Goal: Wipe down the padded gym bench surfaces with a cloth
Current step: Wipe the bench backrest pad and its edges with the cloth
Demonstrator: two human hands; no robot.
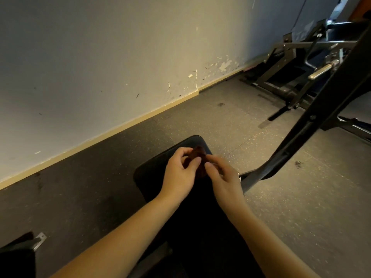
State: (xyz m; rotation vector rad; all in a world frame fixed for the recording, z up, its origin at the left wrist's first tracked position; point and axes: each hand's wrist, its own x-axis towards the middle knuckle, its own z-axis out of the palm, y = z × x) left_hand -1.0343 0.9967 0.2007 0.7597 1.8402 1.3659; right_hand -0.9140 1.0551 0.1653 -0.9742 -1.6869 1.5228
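Black padded bench (152,177), lower centre of frame, rounded far end, pad dark and glossy. Stands on speckled rubber floor (291,217). Also on floor: dark metal machine frame (291,91) upper right near the wall; black object with metal bracket (39,240) lower left.

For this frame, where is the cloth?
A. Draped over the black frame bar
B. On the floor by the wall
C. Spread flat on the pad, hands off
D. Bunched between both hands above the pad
D: the left hand and the right hand both pinch the bunched cloth just above the pad.
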